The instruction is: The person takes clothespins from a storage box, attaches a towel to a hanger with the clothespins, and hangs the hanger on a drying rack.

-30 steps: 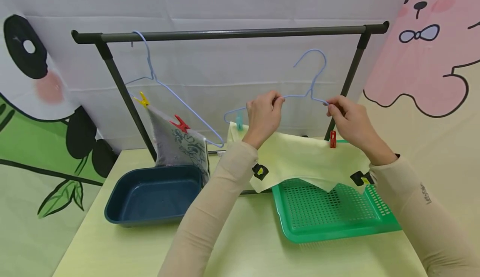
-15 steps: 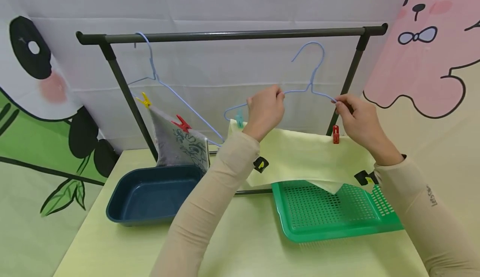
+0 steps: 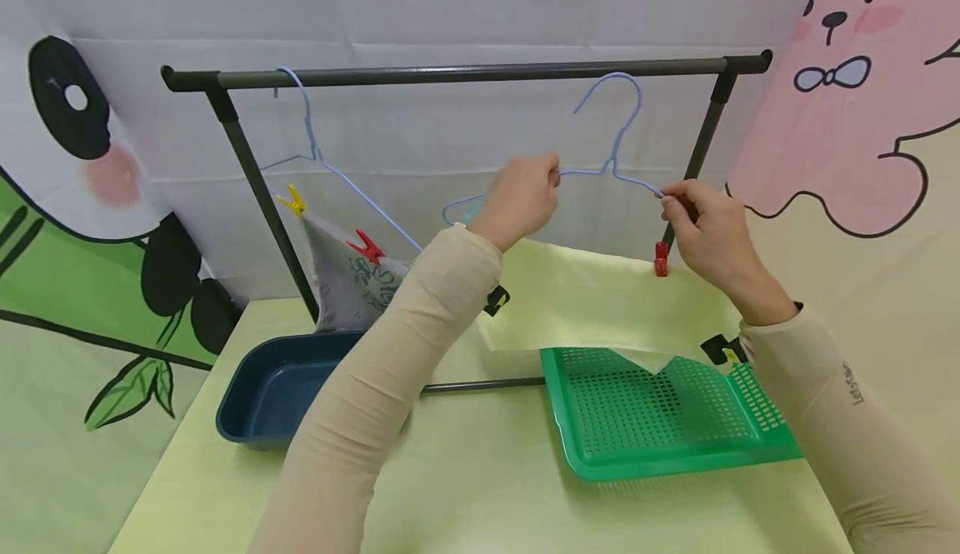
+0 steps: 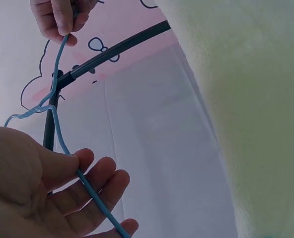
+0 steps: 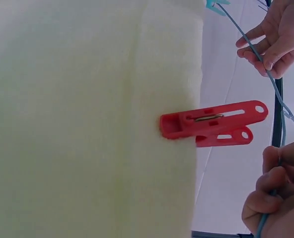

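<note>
Both my hands hold a blue wire hanger (image 3: 609, 169) by its two shoulders. My left hand (image 3: 519, 197) pinches the wire left of the hook, thumb against fingers in the left wrist view. My right hand (image 3: 708, 237) grips the right shoulder, its fingers curled round the wire in the right wrist view. Below hangs a pale yellow cloth (image 3: 600, 300), pegged with a red clothespin (image 5: 211, 121) at right and a teal clothespin (image 5: 217, 6) at left, mostly hidden behind my left hand in the head view. The hook's top overlaps the black rail (image 3: 465, 76); contact cannot be told.
Another blue hanger (image 3: 307, 112) hangs at the rail's left, bearing a grey cloth (image 3: 341, 275) with a yellow clothespin (image 3: 294, 200) and a red one. A dark blue basin (image 3: 262, 400) and a green perforated basket (image 3: 675, 466) stand on the table (image 3: 487, 487).
Both hands have raised the hanger and its yellow cloth, bringing the hook up to the rail's height in the head view. My left forearm now covers more of the basin and grey cloth.
</note>
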`<action>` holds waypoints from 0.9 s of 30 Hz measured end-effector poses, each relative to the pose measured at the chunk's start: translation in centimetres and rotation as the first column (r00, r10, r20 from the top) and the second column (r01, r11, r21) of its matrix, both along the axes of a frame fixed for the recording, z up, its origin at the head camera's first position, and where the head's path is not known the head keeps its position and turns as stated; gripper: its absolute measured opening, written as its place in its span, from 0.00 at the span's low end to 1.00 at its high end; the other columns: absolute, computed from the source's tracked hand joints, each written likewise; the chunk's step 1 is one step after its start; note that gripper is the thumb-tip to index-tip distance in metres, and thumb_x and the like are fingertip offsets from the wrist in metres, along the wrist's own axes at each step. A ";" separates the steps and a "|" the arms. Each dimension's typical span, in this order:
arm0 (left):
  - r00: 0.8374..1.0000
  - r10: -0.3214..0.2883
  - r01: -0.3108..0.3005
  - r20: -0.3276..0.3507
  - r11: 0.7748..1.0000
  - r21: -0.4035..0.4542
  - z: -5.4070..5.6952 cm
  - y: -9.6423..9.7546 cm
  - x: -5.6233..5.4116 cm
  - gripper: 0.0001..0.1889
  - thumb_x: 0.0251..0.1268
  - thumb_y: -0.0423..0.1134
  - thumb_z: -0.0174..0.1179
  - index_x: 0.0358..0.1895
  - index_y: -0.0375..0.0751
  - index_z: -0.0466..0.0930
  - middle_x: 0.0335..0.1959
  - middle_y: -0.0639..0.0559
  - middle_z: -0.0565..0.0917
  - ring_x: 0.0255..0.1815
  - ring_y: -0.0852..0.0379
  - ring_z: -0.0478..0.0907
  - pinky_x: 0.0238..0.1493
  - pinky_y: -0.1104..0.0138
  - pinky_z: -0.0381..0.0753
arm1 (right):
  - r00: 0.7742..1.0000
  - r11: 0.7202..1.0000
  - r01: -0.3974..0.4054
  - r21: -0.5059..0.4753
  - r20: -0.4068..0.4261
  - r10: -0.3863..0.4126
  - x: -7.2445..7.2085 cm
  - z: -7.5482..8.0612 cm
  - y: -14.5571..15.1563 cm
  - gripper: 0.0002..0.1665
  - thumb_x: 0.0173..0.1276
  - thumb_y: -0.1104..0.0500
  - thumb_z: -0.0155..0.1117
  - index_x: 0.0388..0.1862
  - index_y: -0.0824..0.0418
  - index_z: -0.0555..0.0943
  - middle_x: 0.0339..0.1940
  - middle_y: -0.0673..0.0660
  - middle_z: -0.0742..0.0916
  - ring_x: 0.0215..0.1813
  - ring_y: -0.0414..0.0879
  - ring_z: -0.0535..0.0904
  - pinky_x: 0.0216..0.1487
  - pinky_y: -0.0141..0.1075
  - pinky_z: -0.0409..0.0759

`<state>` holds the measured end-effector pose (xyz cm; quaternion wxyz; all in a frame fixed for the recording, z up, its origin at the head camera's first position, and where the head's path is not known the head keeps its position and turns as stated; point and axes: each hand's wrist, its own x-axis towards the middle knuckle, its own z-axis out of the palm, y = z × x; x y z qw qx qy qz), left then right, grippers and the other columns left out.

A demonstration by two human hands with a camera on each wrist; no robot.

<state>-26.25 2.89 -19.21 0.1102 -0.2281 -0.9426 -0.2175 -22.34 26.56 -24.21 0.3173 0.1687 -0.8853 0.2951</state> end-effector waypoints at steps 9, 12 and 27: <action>0.995 0.040 -0.039 -0.088 0.999 0.016 1.2 -1.3 -0.9 0.11 0.73 0.33 0.41 0.41 0.40 0.76 0.35 0.51 0.78 0.31 0.54 0.70 0.34 0.67 0.68 | 1.000 1.000 -0.004 -0.016 -0.002 0.004 0.0 -0.3 0.2 0.13 0.73 0.62 0.51 0.46 0.68 0.80 0.29 0.60 0.82 0.22 0.42 0.66 0.21 0.27 0.61; 0.995 0.049 -0.047 -0.092 0.998 0.032 1.3 -1.7 -1.3 0.10 0.73 0.32 0.41 0.41 0.41 0.75 0.36 0.51 0.79 0.32 0.55 0.70 0.34 0.67 0.69 | 1.000 1.000 -0.001 -0.016 -0.009 0.001 0.0 -0.3 0.3 0.13 0.73 0.62 0.51 0.46 0.68 0.80 0.30 0.61 0.82 0.23 0.43 0.67 0.22 0.26 0.62; 0.984 0.137 -0.126 -0.115 0.987 0.097 2.2 -3.5 -3.0 0.11 0.75 0.36 0.41 0.43 0.41 0.75 0.39 0.51 0.80 0.35 0.54 0.73 0.39 0.65 0.71 | 0.998 0.997 0.064 -0.039 -0.017 -0.065 -0.9 -0.4 0.6 0.15 0.74 0.59 0.51 0.46 0.69 0.80 0.29 0.60 0.82 0.26 0.43 0.68 0.26 0.29 0.62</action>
